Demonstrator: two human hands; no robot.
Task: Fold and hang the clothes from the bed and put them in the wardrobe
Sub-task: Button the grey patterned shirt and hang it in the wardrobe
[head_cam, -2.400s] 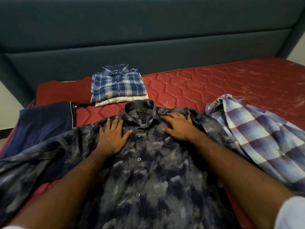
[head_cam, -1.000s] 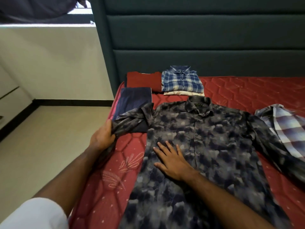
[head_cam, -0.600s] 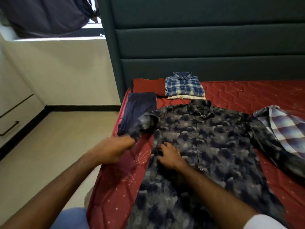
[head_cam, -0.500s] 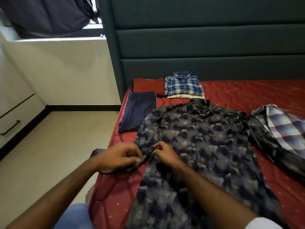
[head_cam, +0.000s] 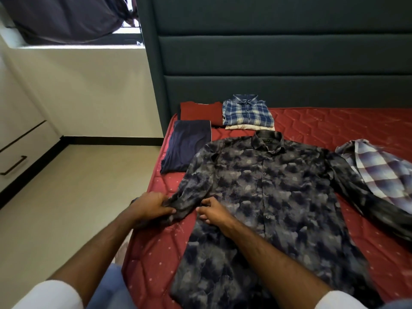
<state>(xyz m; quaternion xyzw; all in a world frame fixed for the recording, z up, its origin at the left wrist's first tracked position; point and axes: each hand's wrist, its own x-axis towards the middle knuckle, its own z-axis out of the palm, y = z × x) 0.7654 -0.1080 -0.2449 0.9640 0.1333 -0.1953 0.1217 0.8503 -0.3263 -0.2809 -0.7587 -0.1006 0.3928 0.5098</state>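
We see a dark, cloud-patterned shirt [head_cam: 267,197] spread front-up over the red mattress [head_cam: 323,126], filling the centre and lower middle of the frame, its collar toward the top of the picture and its buttons done up down the middle. The left hand [head_cam: 151,207], at centre-left, grips the sleeve [head_cam: 191,195] of this shirt, fingers and thumb curled round the bunched cloth near the mattress edge. The right hand [head_cam: 214,211], just beside it to the right, rests on the shirt's side near the armpit with its fingers curled; we cannot tell whether they pinch the cloth or merely press on it. The shirt's other sleeve trails toward the right edge of the frame.

Above the shirt, in the upper middle, lies a folded blue plaid shirt [head_cam: 247,112] on top of a pale folded garment [head_cam: 243,127]. To its left sits a folded maroon garment [head_cam: 200,112], and below that a folded navy garment [head_cam: 185,150], touching the patterned shirt's shoulder. At the right edge a loose checked shirt [head_cam: 379,170] lies crumpled, partly over the far sleeve.

A dark teal padded headboard [head_cam: 278,52] fills the upper right. The upper left holds a pale wall, dark cloth [head_cam: 66,16] hanging at a window, and a white drawer with a black handle [head_cam: 13,167] at the far left edge.
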